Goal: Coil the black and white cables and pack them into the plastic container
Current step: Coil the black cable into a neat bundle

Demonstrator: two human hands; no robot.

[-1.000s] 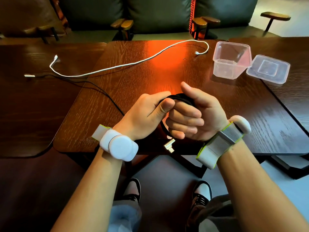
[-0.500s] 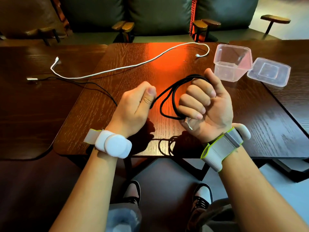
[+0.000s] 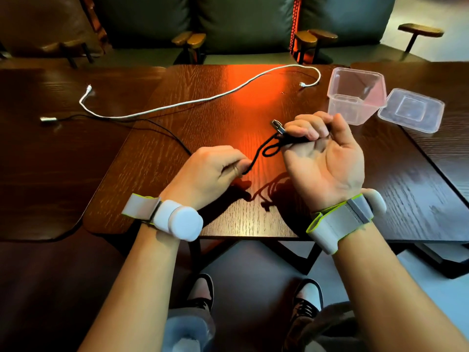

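Right grip (image 3: 320,151) clenching black cable (image 3: 291,141) loops; left grip (image 3: 212,171) pinching strand just beside; slack trailing left across tabletop (image 3: 228,219).

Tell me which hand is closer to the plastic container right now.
Right. The right hand, gripping the black cable, is just in front of the plastic container; the left hand, pinching the same cable, is farther off to its left.
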